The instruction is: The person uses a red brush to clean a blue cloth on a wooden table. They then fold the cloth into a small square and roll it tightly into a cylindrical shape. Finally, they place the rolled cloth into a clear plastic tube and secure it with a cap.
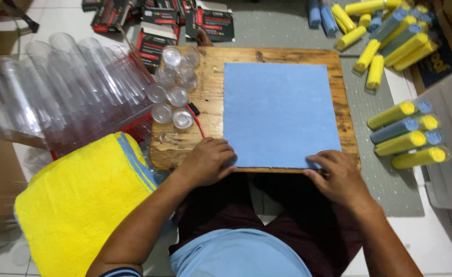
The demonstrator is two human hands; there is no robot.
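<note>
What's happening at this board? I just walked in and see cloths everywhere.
A seated person has a blue cloth spread flat on a wooden board. The left hand and right hand each press a near corner. Clear plastic tubes and a yellow cloth stack lie left; rolled, packed cloths right.

Light blue shirt, dark maroon trousers, striped dark cuff at left sleeve edge; forearms bare.

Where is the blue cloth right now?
The blue cloth lies flat on the wooden board, mid-frame; left hand and right hand touch its near corners.
</note>
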